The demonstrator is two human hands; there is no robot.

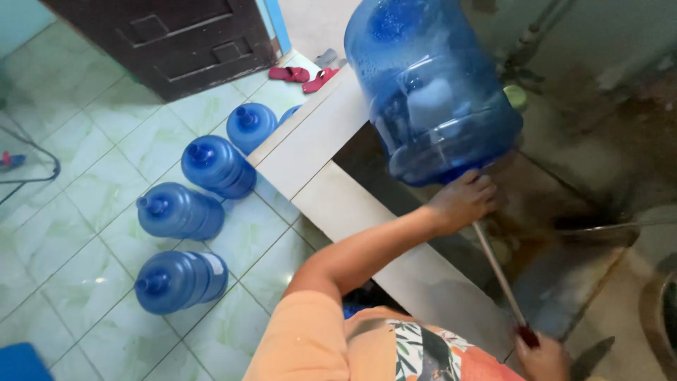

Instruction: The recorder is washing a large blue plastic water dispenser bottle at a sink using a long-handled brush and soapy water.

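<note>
Four blue water jugs (182, 212) lay on their sides on the pale green floor tiles (84, 176) to my left, lined up along the low tiled wall (317, 148), with what looked like a fifth just peeking out behind it. Beyond them stood a dark wooden door (176, 42), and a pair of red sandals (303, 76) sat near the doorway. The wall stood between me and the wet, stained wash basin (564, 212), where a metal bowl (599, 240) rested against the far side.

My left hand (462, 201) was curled under the neck of the big blue jug (430, 88), propping it upside down over the basin. Inside it I could see something pale, perhaps a brush head, though the plastic blurred it. My right hand (539, 356) was closed tight around the red handle of a long rod (497, 271) that ran up into the jug's mouth.
</note>
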